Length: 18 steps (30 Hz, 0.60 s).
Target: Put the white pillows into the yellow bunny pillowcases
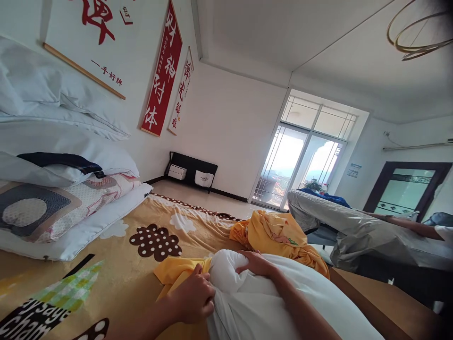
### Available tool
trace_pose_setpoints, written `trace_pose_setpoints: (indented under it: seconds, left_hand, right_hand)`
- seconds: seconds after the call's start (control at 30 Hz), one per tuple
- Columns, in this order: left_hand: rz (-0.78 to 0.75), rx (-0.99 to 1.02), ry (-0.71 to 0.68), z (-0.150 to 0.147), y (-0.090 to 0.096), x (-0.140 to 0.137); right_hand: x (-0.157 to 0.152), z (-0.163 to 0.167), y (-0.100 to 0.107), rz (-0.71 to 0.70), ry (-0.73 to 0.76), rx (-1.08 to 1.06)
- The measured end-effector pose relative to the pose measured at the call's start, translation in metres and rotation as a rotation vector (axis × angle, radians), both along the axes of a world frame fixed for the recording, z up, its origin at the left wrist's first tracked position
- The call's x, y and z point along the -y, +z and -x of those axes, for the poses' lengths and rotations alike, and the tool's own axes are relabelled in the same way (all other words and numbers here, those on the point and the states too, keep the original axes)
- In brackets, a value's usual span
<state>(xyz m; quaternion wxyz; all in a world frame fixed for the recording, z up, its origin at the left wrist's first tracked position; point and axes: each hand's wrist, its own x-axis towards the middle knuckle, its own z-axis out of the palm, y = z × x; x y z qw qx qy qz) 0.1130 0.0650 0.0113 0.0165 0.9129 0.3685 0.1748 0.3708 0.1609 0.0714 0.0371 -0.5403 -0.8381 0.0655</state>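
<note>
A plump white pillow [318,290] lies in front of me, its near end bunched into a rounded bulge. My right hand [260,264] curls over this bulge, with thumb and fingers pressed into the white fabric. Just left of the bulge, my left hand [198,292] is closed, pinching the edge of a yellow cloth cover [177,269]. Part of that cover runs under my left hand and beside the pillow; where it ends is hidden. Beneath it all spreads a tan patterned bedsheet [134,274].
Crumpled orange-yellow bedding [274,231] lies just beyond the pillow. Stacked pillows [71,208] fill the bed's left side. At right stand a plastic-covered piece of furniture [354,226] and a cardboard surface [385,297]; another person's arm [406,223] reaches over the plastic. A black rack [193,165] stands by the wall.
</note>
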Motion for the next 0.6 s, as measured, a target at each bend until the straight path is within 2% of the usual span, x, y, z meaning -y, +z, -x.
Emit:
trace_pose_setpoints:
  seconds: [0.1,0.2,0.3,0.4,0.47,0.6]
  left_hand:
    - [-0.071,-0.065,0.061,-0.004,0.001,-0.008]
    - [-0.145,-0.136,0.081,-0.009,0.003,-0.019]
    - [-0.172,-0.084,0.192,-0.011,0.005,-0.025]
    - [-0.069,-0.053,0.441,-0.008,0.006,-0.025]
    - [0.016,-0.082,0.559,-0.004,0.006,-0.024]
    - [0.083,-0.102,0.594,0.002,0.009,-0.022]
  right_hand:
    - [0.018,0.011,-0.004,-0.023,0.027,0.056]
    - [0.042,0.021,0.0,-0.104,0.071,0.163]
    - [0.065,0.033,0.007,-0.187,0.131,0.317]
    - [0.084,0.046,0.013,-0.212,0.174,0.399]
    - [0.093,0.054,0.015,-0.249,0.204,0.428]
    - [0.107,0.071,0.013,-0.322,0.283,0.496]
